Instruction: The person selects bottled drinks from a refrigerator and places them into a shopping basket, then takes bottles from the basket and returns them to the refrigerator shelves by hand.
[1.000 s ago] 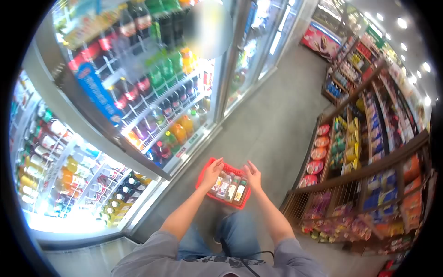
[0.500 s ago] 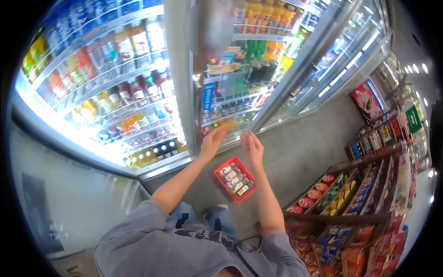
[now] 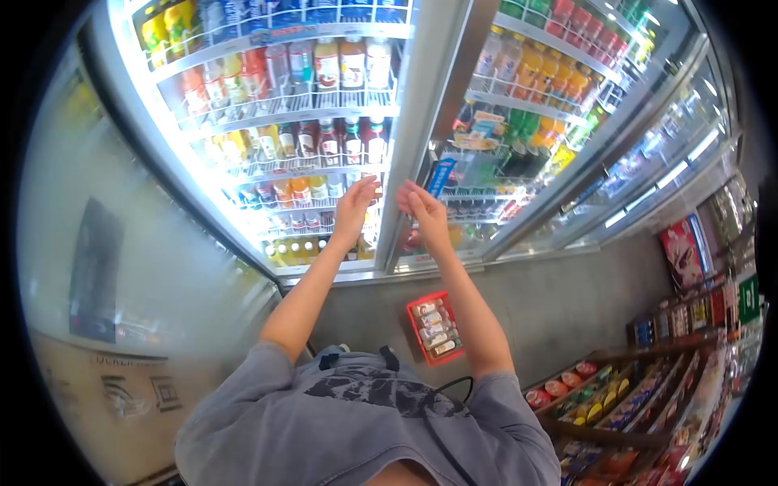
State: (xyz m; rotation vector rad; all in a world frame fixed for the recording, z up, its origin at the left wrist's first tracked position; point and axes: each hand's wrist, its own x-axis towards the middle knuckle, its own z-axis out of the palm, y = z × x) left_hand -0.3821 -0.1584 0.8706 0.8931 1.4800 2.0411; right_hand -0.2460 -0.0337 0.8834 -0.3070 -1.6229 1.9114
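My left hand point(image 3: 353, 212) is raised in front of the lower shelves of the lit drinks fridge point(image 3: 279, 121), fingers apart and holding nothing visible. Close to its right, my right hand point(image 3: 424, 214) hovers by the upright frame between two fridge doors, its fingers stretched towards the left hand. A gap separates the two hands. Bottles of juice point(image 3: 301, 190) stand in rows behind my left hand, and dark red bottles point(image 3: 328, 142) fill the shelf above. On the floor below my right forearm sits a red basket point(image 3: 416, 330) with several bottles lying in it.
An open fridge door point(image 3: 162, 235) stands along my left side. Closed glass doors point(image 3: 519, 130) continue to the right, with a blue sign point(image 3: 442, 177) on one. Snack shelves point(image 3: 624, 405) rise at the lower right, across the grey floor point(image 3: 543, 304).
The view has turned left, towards the open fridge. My hands have moved up and left, from above the basket to the fridge front, and remain without anything visible in them.
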